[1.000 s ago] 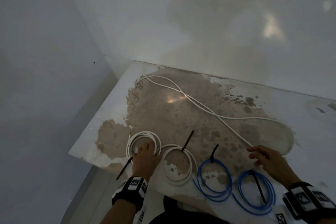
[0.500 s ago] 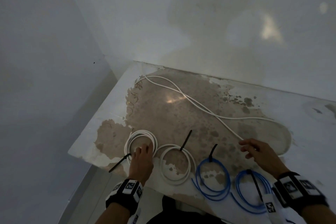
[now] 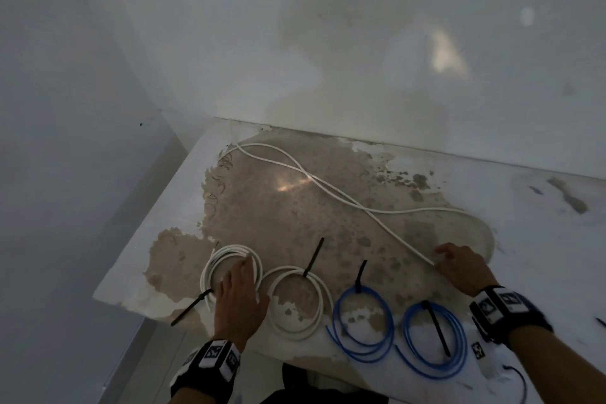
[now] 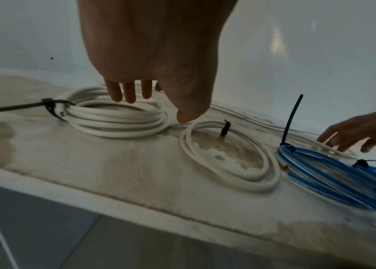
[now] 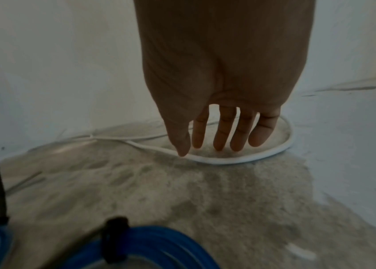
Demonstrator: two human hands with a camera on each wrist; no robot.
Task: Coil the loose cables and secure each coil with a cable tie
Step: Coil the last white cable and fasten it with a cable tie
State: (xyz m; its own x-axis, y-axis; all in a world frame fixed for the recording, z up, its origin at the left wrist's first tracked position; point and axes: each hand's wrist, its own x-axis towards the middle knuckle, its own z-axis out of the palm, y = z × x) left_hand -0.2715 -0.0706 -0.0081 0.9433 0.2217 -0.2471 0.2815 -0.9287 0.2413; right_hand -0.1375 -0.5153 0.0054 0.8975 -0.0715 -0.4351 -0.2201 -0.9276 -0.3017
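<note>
Four tied coils lie in a row along the table's near edge: two white coils (image 3: 229, 264) (image 3: 298, 303) and two blue coils (image 3: 362, 321) (image 3: 433, 339), each with a black cable tie (image 4: 51, 107). My left hand (image 3: 242, 285) hangs over the leftmost white coil (image 4: 113, 118), fingers straight and holding nothing. A loose white cable (image 3: 328, 187) snakes from the far left corner towards the right. My right hand (image 3: 455, 259) reaches down inside its near bend (image 5: 228, 161) with straight fingers. Its thumb tip touches the cable and nothing is gripped.
The worn table (image 3: 164, 272) stands in a corner, with white walls (image 3: 328, 59) behind it and to the left. Its left and near edges drop to the floor (image 4: 90, 245). A thin dark wire (image 3: 518, 377) lies at the near right.
My right hand has reached forward and left onto the loose white cable. The left hand has stayed over the leftmost white coil.
</note>
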